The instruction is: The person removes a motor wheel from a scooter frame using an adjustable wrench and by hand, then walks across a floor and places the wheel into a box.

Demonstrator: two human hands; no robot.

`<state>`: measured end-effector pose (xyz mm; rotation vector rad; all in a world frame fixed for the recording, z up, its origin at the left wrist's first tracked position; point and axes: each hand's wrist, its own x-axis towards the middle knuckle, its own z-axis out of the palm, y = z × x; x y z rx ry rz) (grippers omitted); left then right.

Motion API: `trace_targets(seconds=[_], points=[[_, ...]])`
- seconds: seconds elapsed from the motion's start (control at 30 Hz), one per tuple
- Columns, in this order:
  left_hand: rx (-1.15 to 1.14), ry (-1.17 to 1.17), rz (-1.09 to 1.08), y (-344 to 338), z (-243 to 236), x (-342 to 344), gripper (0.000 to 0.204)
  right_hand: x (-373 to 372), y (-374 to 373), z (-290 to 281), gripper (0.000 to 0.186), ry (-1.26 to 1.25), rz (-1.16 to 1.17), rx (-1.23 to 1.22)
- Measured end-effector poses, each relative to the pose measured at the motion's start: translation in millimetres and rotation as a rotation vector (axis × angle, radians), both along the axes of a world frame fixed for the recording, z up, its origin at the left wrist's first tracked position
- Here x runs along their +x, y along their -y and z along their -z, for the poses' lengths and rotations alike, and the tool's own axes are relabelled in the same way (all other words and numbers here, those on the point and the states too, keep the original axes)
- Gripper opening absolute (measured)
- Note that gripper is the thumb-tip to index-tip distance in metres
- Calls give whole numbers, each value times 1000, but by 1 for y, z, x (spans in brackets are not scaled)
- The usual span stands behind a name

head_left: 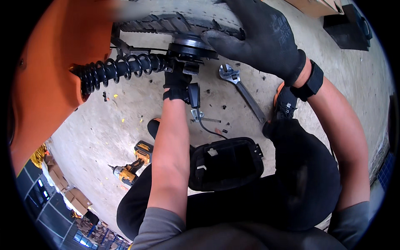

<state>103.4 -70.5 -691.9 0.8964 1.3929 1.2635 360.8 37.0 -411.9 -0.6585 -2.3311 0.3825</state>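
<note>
My right hand (266,41), in a black glove, is on the side of a tire (196,23), its thumb lying along the near side and its other fingers reaching over the tread, partly cut off by the upper edge. Under the round metal hub (193,45) of the wheel is my left hand (177,78), also gloved; its fingers are hidden behind the hub and a bracket (191,68). A black coil-spring shock absorber (121,68) runs from the orange body panel (62,75) toward the hub, just left of that hand.
An adjustable wrench (246,93) lies on the concrete floor between my arms. Near my left forearm are a small loose spring (212,120) and a yellow-black cordless driver (131,164). A black cable joins a wrist device (194,95) and a black case (227,139).
</note>
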Motion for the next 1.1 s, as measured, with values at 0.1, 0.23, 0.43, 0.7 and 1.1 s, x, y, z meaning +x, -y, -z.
trace_targets(seconds=[0.1, 0.23, 0.43, 0.7, 1.1], points=[[-7, 19, 13, 0, -12, 4, 45, -1, 0, 2, 70, -43, -9, -2], [-77, 198, -46, 1, -21, 4, 37, -2, 0, 1, 70, -31, -7, -69], [137, -1443, 253, 8, -19, -13, 52, 0, 0, 3, 70, -31, 3, -48], [28, -218, -30, 2, 5, -19, 51, -2, 1, 2, 68, -60, 19, -40], [33, -888, 170, 6, 13, -26, 49, -2, 1, 2, 68, -45, 28, 27]])
